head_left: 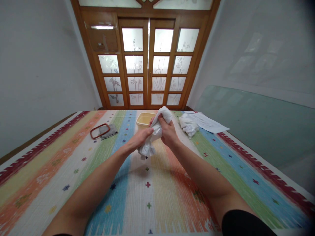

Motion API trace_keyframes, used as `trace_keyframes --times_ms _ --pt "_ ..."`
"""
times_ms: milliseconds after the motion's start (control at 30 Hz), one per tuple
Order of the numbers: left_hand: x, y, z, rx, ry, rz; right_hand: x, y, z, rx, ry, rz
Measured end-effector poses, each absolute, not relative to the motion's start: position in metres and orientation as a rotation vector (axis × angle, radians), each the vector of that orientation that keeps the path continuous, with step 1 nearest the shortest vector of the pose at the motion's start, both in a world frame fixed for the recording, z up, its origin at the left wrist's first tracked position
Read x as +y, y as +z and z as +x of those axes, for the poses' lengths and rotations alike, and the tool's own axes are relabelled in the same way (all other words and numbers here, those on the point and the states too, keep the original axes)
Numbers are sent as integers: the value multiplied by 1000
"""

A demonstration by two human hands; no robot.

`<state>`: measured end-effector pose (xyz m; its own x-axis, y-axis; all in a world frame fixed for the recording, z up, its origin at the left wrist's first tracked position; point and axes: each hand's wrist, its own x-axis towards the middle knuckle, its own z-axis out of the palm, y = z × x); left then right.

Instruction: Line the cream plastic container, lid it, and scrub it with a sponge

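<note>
1. Two bare hands meet on one white cloth: the left hand (141, 137) pinches its lower part with the thumb on top, and the right hand (168, 129) closes round the upper part. Both grips are narrow, filled with fabric.
2. One white cloth (157, 131) is between them, bunched and raised over the table, its top rising past the right fingers and a loose end hanging below the left thumb. It looks to be in the middle of being handled; any further move calls for the two hands to work together, keeping that loose end in check.
3. One pale yellow container (141, 125) sits just beyond the grip, partly hidden by the left fingers and the cloth.
4. One more white bundle (189, 125), crumpled, rests to the right of the grip. Beside it lie printed papers (209, 123), seemingly two sheets, though the overlap makes the count unsure.
5. One reddish-brown frame (98, 126) lies left of the grip, partly over one grey cloth (112, 130).
6. One striped tablecloth (147, 196) spreads beneath everything.
</note>
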<state>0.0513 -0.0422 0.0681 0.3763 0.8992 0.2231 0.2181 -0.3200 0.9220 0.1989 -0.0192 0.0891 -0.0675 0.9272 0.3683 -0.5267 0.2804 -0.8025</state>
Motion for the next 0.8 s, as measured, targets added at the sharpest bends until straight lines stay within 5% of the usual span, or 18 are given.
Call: trace_keyframes --times_ms 800 --pt "-31 41 54 1332 927 2169 -23 85 200 -1156 1457 -344"
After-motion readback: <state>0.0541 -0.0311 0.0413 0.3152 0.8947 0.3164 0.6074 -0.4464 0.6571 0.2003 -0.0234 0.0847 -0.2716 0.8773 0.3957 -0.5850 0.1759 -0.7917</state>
